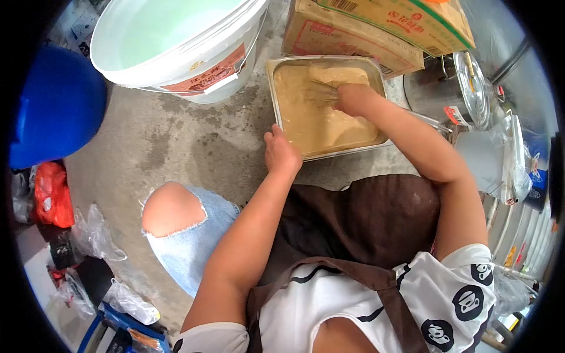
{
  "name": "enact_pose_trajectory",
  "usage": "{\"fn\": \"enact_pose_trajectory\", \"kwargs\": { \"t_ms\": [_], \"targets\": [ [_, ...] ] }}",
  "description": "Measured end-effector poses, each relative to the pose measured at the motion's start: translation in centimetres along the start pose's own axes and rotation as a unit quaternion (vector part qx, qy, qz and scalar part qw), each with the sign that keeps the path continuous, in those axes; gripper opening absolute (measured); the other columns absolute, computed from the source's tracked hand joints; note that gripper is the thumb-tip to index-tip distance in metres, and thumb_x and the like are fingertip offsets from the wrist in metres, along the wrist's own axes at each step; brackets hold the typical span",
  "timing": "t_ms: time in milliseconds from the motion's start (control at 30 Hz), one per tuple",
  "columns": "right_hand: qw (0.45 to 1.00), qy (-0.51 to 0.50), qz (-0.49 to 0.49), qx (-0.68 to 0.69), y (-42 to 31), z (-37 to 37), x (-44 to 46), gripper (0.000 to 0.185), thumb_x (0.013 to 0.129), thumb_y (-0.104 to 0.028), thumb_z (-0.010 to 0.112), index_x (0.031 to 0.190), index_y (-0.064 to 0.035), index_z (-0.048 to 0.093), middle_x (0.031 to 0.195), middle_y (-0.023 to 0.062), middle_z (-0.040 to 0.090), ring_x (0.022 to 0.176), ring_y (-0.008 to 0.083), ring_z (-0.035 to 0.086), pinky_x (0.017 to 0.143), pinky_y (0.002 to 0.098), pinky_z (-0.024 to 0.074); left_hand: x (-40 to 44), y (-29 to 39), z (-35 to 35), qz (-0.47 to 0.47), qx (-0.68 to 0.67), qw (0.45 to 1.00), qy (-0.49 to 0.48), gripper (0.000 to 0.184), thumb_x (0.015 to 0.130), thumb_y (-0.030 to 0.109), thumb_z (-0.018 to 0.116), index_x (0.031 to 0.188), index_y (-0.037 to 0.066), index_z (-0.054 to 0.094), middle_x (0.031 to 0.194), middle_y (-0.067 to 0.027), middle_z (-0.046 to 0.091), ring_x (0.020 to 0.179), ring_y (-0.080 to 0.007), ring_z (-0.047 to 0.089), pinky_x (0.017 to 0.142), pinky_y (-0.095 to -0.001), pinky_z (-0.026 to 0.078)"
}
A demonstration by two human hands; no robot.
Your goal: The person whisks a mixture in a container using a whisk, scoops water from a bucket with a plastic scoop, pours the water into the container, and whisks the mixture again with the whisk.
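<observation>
two hands [283, 155], one whisk [321, 91], one tray [273, 88]

Grey concrete flr [123, 159] w/ dark stains, shiny grey surface [497, 23], prob. a wall, upper R.

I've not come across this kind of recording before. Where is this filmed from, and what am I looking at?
There is no machine here: a person works with two bare hands. The single picture comes from a camera on their head, looking forward and down, so their own apron and knee show below. The right hand holds what looks like a whisk, its wires in a tan mixture inside a metal tray. The left hand grips the tray's near left edge. Around it, on a stained floor, are a white bucket, cardboard boxes and a blue container.
</observation>
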State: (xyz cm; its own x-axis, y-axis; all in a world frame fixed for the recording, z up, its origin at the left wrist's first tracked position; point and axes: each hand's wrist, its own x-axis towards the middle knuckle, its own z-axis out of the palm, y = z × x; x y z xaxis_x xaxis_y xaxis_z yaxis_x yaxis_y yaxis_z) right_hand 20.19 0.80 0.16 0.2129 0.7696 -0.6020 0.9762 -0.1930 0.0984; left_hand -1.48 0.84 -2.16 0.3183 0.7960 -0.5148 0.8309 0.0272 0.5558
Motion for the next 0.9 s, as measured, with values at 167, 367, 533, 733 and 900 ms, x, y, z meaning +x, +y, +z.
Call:
{"fn": "enact_pose_trajectory", "kwargs": {
  "t_ms": [167, 367, 533, 733, 900],
  "targets": [
    [1.000, 0.009, 0.008, 0.025, -2.5, -0.9, -1.1, 0.024, 0.075, -0.026, 0.058, 0.087, -0.0059, 0.064, 0.092, 0.0150, 0.063, 0.085, 0.0304, 0.061, 0.072, 0.0393, 0.0486, 0.2, -0.4, 0.1, 0.004, 0.014, 1.000, -0.002, 0.057, 0.076, 0.009, 0.057, 0.125, -0.002, 0.030, 0.110, -0.0213, 0.042, 0.098, -0.0366, 0.051, 0.082, -0.0403, 0.044],
    [0.999, -0.032, -0.022, 0.006, -2.6, -0.5, -3.7, 0.025, 0.075, -0.027, 0.060, 0.085, -0.0043, 0.064, 0.087, 0.0142, 0.063, 0.082, 0.0299, 0.061, 0.071, 0.0390, 0.0489, -0.1, 0.1, -0.5, -0.010, -0.002, 0.999, -0.040, 0.061, 0.077, 0.007, 0.054, 0.129, -0.004, 0.024, 0.117, -0.0210, 0.039, 0.103, -0.0354, 0.048, 0.086, -0.0395, 0.041],
    [0.999, -0.015, -0.052, -0.004, -1.6, 2.7, -6.6, 0.016, 0.077, -0.019, 0.054, 0.081, -0.0055, 0.063, 0.082, 0.0133, 0.064, 0.077, 0.0287, 0.063, 0.066, 0.0376, 0.0501, -1.0, -0.8, -1.1, -0.002, -0.065, 0.995, -0.080, 0.059, 0.079, 0.006, 0.052, 0.129, -0.005, 0.023, 0.126, -0.0224, 0.032, 0.113, -0.0358, 0.039, 0.095, -0.0386, 0.034],
    [0.990, -0.080, 0.109, -0.049, 2.0, 4.8, -8.7, 0.015, 0.080, -0.012, 0.047, 0.088, -0.0061, 0.058, 0.082, 0.0139, 0.065, 0.076, 0.0244, 0.065, 0.063, 0.0337, 0.0512, -3.2, -0.8, -6.9, 0.108, -0.070, 0.988, -0.083, 0.049, 0.079, 0.007, 0.052, 0.123, -0.006, 0.034, 0.126, -0.0234, 0.033, 0.119, -0.0359, 0.033, 0.100, -0.0380, 0.028],
    [0.971, -0.037, 0.235, -0.028, 3.2, 4.5, -7.7, 0.016, 0.081, -0.013, 0.047, 0.087, -0.0081, 0.061, 0.085, 0.0120, 0.065, 0.078, 0.0252, 0.064, 0.066, 0.0341, 0.0513, -3.0, 0.7, -9.3, 0.205, -0.118, 0.967, -0.099, 0.044, 0.078, 0.008, 0.053, 0.118, -0.006, 0.040, 0.122, -0.0224, 0.039, 0.114, -0.0350, 0.039, 0.097, -0.0380, 0.031]
  ]
}}
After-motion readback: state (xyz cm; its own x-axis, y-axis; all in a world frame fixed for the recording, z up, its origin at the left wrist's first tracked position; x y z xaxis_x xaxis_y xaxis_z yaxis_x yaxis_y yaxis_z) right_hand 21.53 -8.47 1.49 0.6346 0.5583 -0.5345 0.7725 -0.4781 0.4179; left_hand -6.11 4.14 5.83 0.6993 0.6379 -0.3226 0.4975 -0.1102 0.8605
